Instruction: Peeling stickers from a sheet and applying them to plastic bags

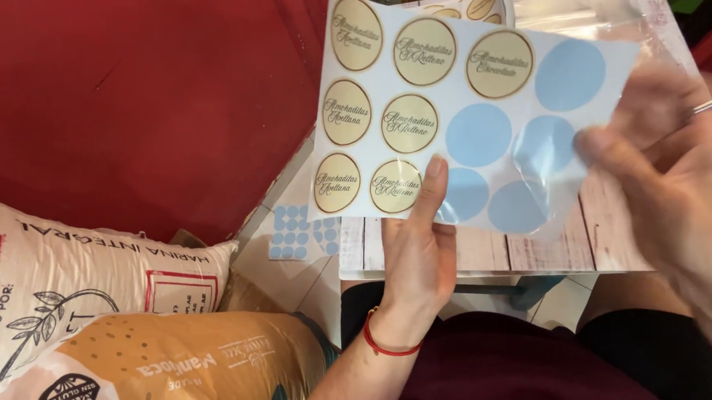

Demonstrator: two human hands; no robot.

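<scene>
My left hand [418, 253] holds up a white sticker sheet [457, 109] by its lower edge, thumb pressed on the front. The sheet carries several round gold labels on its left part and several bare light-blue circles on its right part. My right hand [680, 183], blurred, is at the sheet's right edge, with fingertips against a small clear plastic bag [543, 170] that overlaps the blue circles. A ring sits on one finger of that hand. A red cord bracelet is around my left wrist.
A whitewashed wood-plank table [537, 247] lies below the sheet. A smaller sheet of blue dots [293, 232] rests on the tiled floor. Two large flour sacks [94, 319] lie at the lower left against a red wall [123, 90]. More label sheets and clear bags sit at the top.
</scene>
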